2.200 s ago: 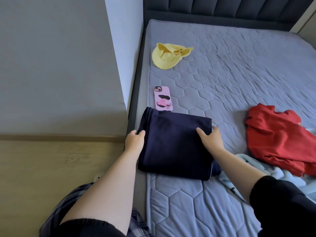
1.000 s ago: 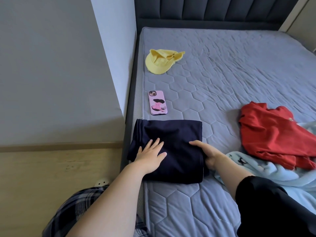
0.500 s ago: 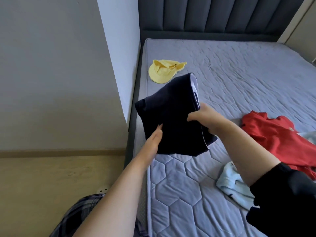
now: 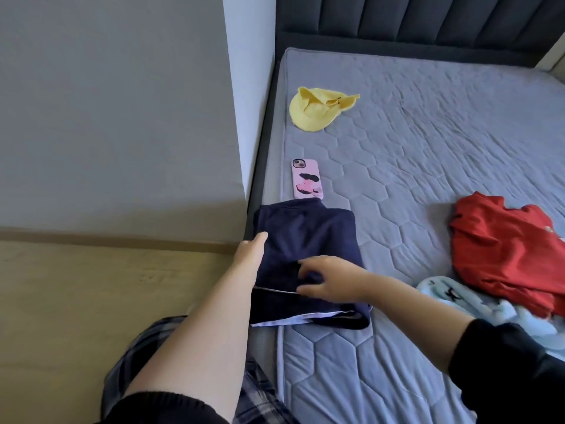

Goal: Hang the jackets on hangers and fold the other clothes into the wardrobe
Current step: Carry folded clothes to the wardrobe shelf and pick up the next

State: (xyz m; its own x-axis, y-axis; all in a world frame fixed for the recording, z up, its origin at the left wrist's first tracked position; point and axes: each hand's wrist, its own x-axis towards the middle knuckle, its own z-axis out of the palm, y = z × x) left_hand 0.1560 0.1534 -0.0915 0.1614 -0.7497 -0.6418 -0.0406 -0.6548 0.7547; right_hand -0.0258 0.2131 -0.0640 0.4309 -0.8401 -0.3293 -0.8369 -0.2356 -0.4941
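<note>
A folded navy garment (image 4: pixel 308 240) lies at the left edge of the grey mattress (image 4: pixel 428 166), with a white hem showing along its near side. My left hand (image 4: pixel 249 254) holds its left edge, thumb on top and fingers hidden beneath the cloth. Spread, slightly bent fingers of my right hand (image 4: pixel 331 283) rest on the garment's near half. A red garment (image 4: pixel 504 252) lies crumpled at the right. A light blue garment (image 4: pixel 477 304) is bunched just in front of it.
A pink phone (image 4: pixel 306 179) lies just beyond the navy garment. A yellow hat (image 4: pixel 318 109) sits further up the bed. A grey wall and a wooden floor are on the left, and a dark headboard (image 4: pixel 412 19) stands at the far end.
The navy garment was lifted off the bed by my right hand half a second ago. It now lies flat on the mattress edge again, with both hands on it.
</note>
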